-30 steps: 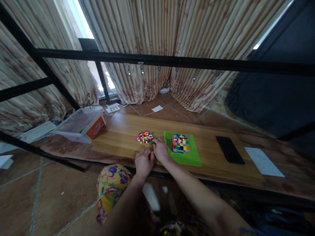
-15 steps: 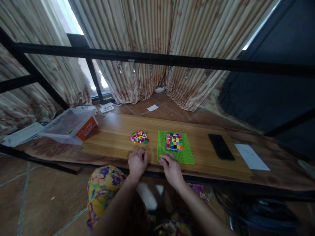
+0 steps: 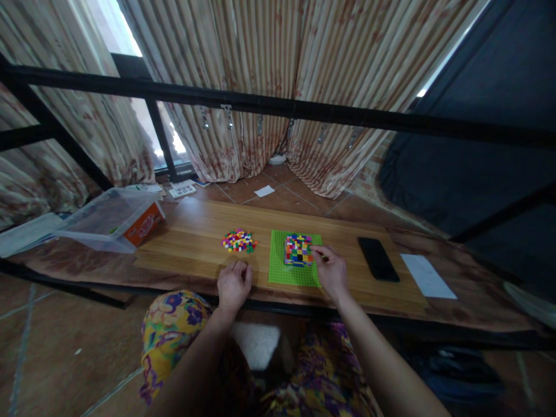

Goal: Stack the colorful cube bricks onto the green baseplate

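Note:
A multicoloured block of small toy bricks [image 3: 297,250] stands on a green studded baseplate [image 3: 278,272]. At the block's right side is my right hand [image 3: 330,269], thumb and forefinger pinched together close to its upper edge. Whatever may be between those fingertips is too small to make out. My left hand [image 3: 234,284] rests at the near edge of the wooden board, fingers curled in. Its palm side is hidden. Just beyond it lies a loose pile of tiny coloured bricks [image 3: 238,240].
A clear plastic box [image 3: 108,223] with an orange label stands at the left end of the board [image 3: 195,220]. To the right lie a black phone [image 3: 377,259] and a white paper sheet [image 3: 428,276]. A dark metal bar [image 3: 260,104] crosses beyond the board, before striped curtains.
My right hand has moved from the baseplate's near edge up and right to the brick block's right side. My left hand stays by the board's edge. The whole view has shifted slightly.

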Available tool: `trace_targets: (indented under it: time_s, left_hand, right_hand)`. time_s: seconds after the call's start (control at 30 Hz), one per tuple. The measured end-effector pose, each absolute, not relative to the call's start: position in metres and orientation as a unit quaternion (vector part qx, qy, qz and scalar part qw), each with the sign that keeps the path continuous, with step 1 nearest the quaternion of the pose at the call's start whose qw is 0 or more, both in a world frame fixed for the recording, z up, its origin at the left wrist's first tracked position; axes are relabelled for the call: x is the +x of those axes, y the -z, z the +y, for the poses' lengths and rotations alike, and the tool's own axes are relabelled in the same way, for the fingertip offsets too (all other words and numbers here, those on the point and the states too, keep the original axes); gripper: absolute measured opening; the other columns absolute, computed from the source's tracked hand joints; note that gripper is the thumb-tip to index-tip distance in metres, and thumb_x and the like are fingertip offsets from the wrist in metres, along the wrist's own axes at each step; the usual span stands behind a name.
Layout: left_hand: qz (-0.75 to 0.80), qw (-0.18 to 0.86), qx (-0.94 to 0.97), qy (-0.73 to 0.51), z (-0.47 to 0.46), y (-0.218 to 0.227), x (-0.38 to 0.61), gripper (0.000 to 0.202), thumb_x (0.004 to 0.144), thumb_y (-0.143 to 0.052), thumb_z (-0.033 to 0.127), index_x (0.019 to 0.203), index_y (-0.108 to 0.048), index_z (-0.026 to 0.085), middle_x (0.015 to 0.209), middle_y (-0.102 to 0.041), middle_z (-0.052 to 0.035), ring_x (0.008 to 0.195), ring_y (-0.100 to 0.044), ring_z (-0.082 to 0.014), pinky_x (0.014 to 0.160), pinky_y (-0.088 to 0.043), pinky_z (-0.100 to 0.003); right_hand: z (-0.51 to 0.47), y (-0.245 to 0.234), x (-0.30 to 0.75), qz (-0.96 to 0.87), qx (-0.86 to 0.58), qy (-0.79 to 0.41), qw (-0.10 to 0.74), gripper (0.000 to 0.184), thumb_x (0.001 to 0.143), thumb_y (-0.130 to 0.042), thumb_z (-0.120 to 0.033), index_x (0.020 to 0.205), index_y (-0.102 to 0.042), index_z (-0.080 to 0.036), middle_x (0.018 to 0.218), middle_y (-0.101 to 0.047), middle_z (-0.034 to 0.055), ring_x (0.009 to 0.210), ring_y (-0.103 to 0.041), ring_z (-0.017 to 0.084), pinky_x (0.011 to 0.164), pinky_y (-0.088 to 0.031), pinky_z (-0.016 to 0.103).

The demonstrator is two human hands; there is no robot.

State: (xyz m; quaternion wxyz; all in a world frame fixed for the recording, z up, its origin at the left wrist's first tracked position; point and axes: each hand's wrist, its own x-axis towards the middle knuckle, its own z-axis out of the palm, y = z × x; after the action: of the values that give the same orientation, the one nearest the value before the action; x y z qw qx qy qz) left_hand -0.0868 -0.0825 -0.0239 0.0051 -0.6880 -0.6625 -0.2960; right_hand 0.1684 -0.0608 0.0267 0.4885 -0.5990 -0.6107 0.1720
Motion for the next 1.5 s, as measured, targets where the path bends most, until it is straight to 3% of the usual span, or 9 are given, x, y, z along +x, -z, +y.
trace_targets:
  time_s: [0.4,0.7,1.1,1.5]
  left_hand:
    - [-0.666,0.000,-0.686,0.292,-0.083,0.024,-0.087,0.026,0.091,-0.045,0.033,0.070,-0.054,0.022,0.071,-0.061,-0.0034,0.070,-0.056,-0.0185,0.068,-0.035,-0.030]
    - [-0.665,0.003,-0.686,0.296,-0.082,0.026,-0.087,0.024,0.090,-0.047,0.032,0.070,-0.054,0.022,0.070,-0.061,-0.0033,0.071,-0.057,-0.0188,0.068,-0.035,-0.031]
    - [-0.670,0.002,-0.682,0.292,-0.082,0.026,-0.086,0.025,0.091,-0.046,0.033,0.069,-0.054,0.022,0.072,-0.062,-0.0035,0.071,-0.056,-0.0185,0.069,-0.036,-0.031]
    - [-0.674,0.008,-0.681,0.286,-0.082,0.026,-0.086,0.024,0.091,-0.047,0.032,0.071,-0.055,0.022,0.072,-0.062,-0.0040,0.073,-0.057,-0.0196,0.069,-0.035,-0.031]
  right_hand:
    - [-0.034,-0.015,0.156,-0.716,-0.559,-0.089,0.408,0.024,0.089,-0.049,-0.025,0.083,-0.073,-0.022,0.090,-0.071,0.0060,0.091,-0.061,0.023,0.085,-0.047,0.037]
    - [-0.039,0.002,0.155,-0.741,-0.542,-0.009,0.396,0.027,0.092,-0.047,-0.021,0.095,-0.074,-0.024,0.099,-0.073,0.0050,0.091,-0.060,0.022,0.085,-0.047,0.037]
    - [-0.037,0.006,0.149,-0.682,-0.557,-0.061,0.470,0.025,0.090,-0.049,-0.025,0.089,-0.073,-0.024,0.093,-0.073,0.0047,0.088,-0.066,0.020,0.086,-0.051,0.036]
    - [-0.033,-0.004,0.151,-0.692,-0.579,-0.077,0.425,0.023,0.090,-0.049,-0.028,0.094,-0.072,-0.027,0.097,-0.073,0.0036,0.089,-0.068,0.020,0.085,-0.052,0.034]
